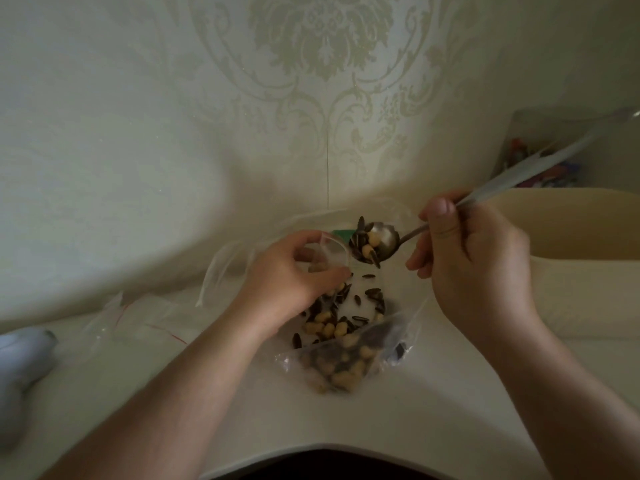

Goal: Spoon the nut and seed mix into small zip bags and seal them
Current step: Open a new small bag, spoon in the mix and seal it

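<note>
My left hand [287, 282] curls its fingers round the mouth of a small clear zip bag [330, 252] at frame centre; my right hand [467, 261] pinches a metal spoon [377, 242] heaped with dark seeds and pale nuts just beside it. Loose mix [332, 318] lies on the cream desk [433, 393] — a filled clear bag [346, 367] below centre. Damask wallpaper [311, 81] fills the upper frame.
</note>
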Tool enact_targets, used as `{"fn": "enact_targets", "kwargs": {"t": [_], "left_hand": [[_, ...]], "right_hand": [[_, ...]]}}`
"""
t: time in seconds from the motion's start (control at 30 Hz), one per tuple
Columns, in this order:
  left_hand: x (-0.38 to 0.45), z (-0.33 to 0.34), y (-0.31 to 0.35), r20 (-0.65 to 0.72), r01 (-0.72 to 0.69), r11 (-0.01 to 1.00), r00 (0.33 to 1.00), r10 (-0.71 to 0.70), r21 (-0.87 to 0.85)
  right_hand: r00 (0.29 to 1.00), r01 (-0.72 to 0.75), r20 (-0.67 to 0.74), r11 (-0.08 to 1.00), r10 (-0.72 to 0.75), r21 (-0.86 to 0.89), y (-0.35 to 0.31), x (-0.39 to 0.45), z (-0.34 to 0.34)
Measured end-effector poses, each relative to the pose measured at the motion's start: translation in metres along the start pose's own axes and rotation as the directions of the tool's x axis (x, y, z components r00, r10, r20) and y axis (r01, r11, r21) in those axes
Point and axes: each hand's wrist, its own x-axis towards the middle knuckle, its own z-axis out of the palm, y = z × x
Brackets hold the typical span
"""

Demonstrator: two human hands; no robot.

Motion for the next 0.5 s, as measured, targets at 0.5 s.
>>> {"fn": "enact_targets", "kwargs": {"t": [0.5], "left_hand": [[0.0, 0.014, 0.0, -0.042, -0.022, 0.994, 0.999, 0.026, 0.111]], "right_hand": [[0.949, 0.277, 0.172, 0.959, -0.265, -0.052, 0.006, -0.007, 0.012]]}}
